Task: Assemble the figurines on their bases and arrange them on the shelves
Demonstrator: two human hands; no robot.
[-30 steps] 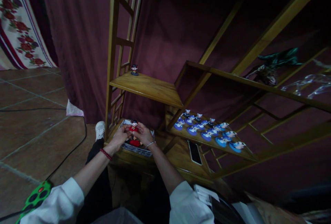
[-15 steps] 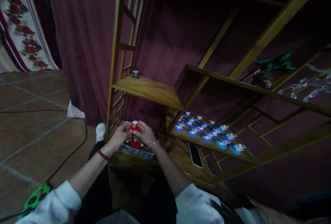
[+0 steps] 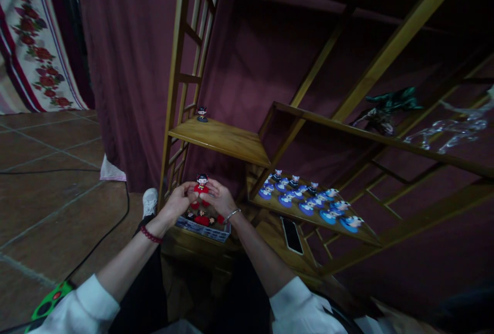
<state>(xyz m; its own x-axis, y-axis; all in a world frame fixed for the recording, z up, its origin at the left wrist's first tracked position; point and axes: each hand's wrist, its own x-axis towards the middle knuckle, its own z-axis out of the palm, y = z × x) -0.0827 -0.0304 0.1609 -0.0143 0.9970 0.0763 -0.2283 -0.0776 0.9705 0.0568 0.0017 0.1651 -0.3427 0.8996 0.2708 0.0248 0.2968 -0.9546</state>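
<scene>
Between my two hands is a small red figurine (image 3: 201, 181) with black hair, held upright by the fingertips. My left hand (image 3: 179, 201) grips its left side, and my right hand (image 3: 218, 200) closes on its right side and base. Just below them sits a patterned box (image 3: 208, 232) with more red and black figurines (image 3: 202, 218) lying inside. A similar dark-haired figurine (image 3: 201, 114) stands at the left end of the small upper shelf (image 3: 219, 138).
Several blue and purple figurines (image 3: 309, 204) stand in rows on the lower right shelf. A phone (image 3: 292, 235) lies below it. A green ornament (image 3: 389, 110) and a clear glass animal (image 3: 447, 130) occupy the right shelf. A cable (image 3: 104, 239) crosses the tiled floor.
The view has shifted slightly. Both hands still hold the red figurine above the box, with little change in their grip.
</scene>
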